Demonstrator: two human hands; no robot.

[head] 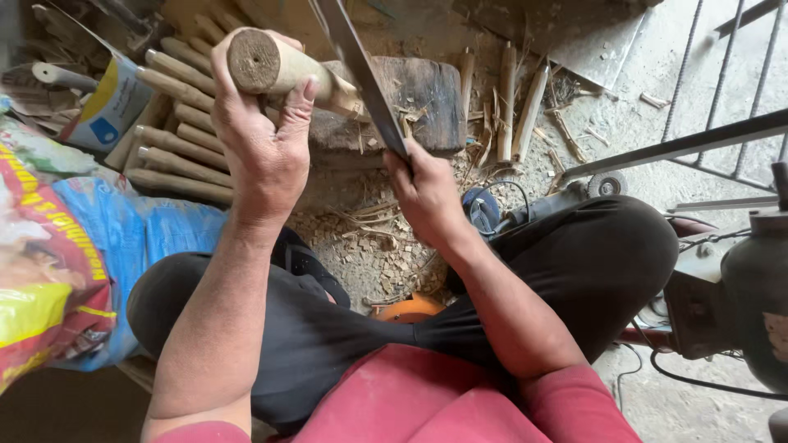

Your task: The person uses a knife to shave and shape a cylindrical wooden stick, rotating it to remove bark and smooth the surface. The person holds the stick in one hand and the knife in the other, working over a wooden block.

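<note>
1. Head view, looking down past crossed legs in dark trousers (591, 246) and a red shirt (427, 402).
2. Left hand (263, 139): fingers wrapped fully round a short round wooden billet (275, 66), gripped near its sawn end, which faces the camera; far end tilted down onto a dark, worn chopping block (427, 98) and touching it.
3. Right hand (427, 193): closed tight on the handle of a long flat blade (357, 66), handle itself hidden inside the fist; blade raised and slanting up and away, its edge lying across the billet's far end, close to or just touching the wood.
4. Step in hand, by the look of it: trimming the billet's lower end to a taper against the block, mid-stroke.
5. Next move likely calls for a controlled downward cut away from the holding fingers, thumb kept well behind the blade's path, and a small turn of the billet between strokes to keep the taper even.
6. Left of the block: a row of similar pale tapered sticks (176, 123), lying side by side.
7. Beyond the block on the right: a few more split sticks (517, 98) on the ground.
8. Between block and legs: a scatter of wood chips (377, 254).
9. Far left: printed plastic sacks (57, 246); far right: a dark metal machine (747, 279), only partly visible.
</note>
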